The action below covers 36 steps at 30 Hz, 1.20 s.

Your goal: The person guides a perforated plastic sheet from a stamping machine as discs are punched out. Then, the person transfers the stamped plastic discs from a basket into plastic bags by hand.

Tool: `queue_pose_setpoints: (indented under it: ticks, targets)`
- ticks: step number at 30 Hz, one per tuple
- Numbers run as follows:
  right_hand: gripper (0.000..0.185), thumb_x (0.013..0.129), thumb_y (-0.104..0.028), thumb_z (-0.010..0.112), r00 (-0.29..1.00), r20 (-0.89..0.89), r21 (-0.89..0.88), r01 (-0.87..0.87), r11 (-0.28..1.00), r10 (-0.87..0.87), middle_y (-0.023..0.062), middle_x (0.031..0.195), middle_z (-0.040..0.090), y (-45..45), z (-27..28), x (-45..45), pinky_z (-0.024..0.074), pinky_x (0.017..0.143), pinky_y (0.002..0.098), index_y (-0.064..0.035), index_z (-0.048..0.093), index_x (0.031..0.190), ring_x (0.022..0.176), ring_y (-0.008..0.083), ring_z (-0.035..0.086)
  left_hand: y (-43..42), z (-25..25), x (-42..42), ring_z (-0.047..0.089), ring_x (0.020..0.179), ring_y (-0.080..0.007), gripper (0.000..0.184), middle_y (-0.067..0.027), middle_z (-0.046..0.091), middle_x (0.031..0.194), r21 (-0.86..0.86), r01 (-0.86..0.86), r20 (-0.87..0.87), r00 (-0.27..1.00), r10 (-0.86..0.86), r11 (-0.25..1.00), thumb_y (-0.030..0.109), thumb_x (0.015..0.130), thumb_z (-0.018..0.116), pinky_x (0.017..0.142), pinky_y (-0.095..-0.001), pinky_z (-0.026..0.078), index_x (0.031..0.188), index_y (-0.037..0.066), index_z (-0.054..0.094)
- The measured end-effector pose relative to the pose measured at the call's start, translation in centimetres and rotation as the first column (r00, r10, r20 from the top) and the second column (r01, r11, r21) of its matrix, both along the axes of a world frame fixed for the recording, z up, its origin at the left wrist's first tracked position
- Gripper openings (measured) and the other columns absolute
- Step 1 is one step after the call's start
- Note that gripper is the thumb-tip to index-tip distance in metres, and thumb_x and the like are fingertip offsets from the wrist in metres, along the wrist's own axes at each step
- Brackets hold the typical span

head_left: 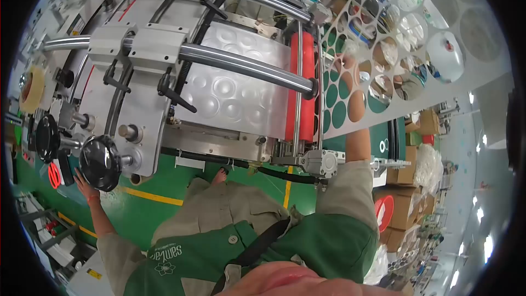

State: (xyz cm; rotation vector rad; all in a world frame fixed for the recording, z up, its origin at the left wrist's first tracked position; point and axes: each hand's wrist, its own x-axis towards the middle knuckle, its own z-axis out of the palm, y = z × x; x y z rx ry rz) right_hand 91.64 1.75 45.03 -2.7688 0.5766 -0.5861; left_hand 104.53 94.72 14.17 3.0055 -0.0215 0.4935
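Note:
My left hand [86, 187] is at the lower left, beside a black handwheel [100, 163] on the machine [148, 49]. Its fingers look stretched out, and I see nothing held in them. On the right, my right arm reaches up behind a white sheet punched with round holes [350, 116]. Parts of my right hand [348, 64] show through the holes, but its fingers are mostly hidden. The perforated sheet rises from beside the red roller [308, 87] toward the upper right. A pale sheet with round impressions [224, 90] lies under the steel bars [246, 67].
A second black handwheel [47, 138] and a tape roll [33, 89] are at the left. Red-handled scissors [53, 175] hang near my left hand. Cardboard boxes [402, 206] and a red round container [384, 212] stand at the right. Yellow lines mark the green floor [148, 181].

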Motion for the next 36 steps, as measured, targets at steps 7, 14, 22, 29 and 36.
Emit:
queue_pose_setpoints:
  ticks: [7,14,22,29,36]
  targets:
    - [0.016,0.074,-0.014,0.059,0.979,0.171,-0.053,0.119,0.991,-0.108,0.0111,0.068,0.062,3.4,3.8,-5.4,0.0443,0.054,0.0305,-0.0051,0.064,0.086,0.057,0.0207,0.060,-1.5,2.6,-0.1,0.016,0.128,-0.0322,0.071,-0.0009,0.009,0.142,0.387,-0.068,-0.246,0.954,0.174,0.920,0.011,0.064,0.064,0.101,-0.0402,0.025,0.127,0.005,0.033]
    - [0.013,0.077,-0.014,0.058,0.916,0.327,0.066,0.224,0.972,-0.233,0.0072,0.063,0.060,5.0,4.4,-10.6,0.0427,0.057,0.0272,-0.0051,0.064,0.086,0.056,0.0139,0.056,-3.7,1.6,2.0,0.018,0.124,-0.0412,0.070,-0.0137,0.032,0.130,0.316,-0.306,-0.227,0.895,0.384,0.898,0.037,0.065,0.063,0.097,-0.0510,0.023,0.126,0.018,0.034]
    - [0.020,0.079,-0.016,0.059,0.909,0.246,0.109,0.320,0.941,-0.337,0.0046,0.070,0.061,6.4,5.1,-14.8,0.0437,0.059,0.0232,-0.0039,0.063,0.094,0.064,0.0095,0.056,-4.4,0.6,3.4,0.017,0.124,-0.0440,0.070,-0.0070,0.028,0.135,0.607,-0.316,-0.307,0.753,0.582,0.729,0.049,0.069,0.059,0.094,-0.0561,0.022,0.129,0.030,0.029]
    - [0.018,0.077,-0.002,0.056,0.922,0.349,0.325,0.051,0.945,-0.170,-0.0039,0.065,0.054,10.4,4.6,-13.3,0.0316,0.048,0.0153,0.0003,0.063,0.093,0.056,-0.0001,0.043,-5.2,1.7,3.4,0.018,0.124,-0.0444,0.068,-0.0048,0.022,0.138,0.474,-0.425,-0.245,0.778,0.579,0.771,0.048,0.068,0.062,0.098,-0.0516,0.022,0.127,0.032,0.033]
    - [0.021,0.079,-0.013,0.057,0.954,0.267,0.406,0.019,0.914,-0.138,0.0010,0.070,0.058,10.3,3.5,-12.1,0.0383,0.056,0.0198,-0.0020,0.061,0.096,0.062,0.0062,0.048,-4.7,0.8,3.6,0.018,0.124,-0.0449,0.072,-0.0045,0.021,0.138,0.538,-0.383,-0.267,0.768,0.583,0.751,0.049,0.068,0.062,0.098,-0.0513,0.021,0.130,0.032,0.029]
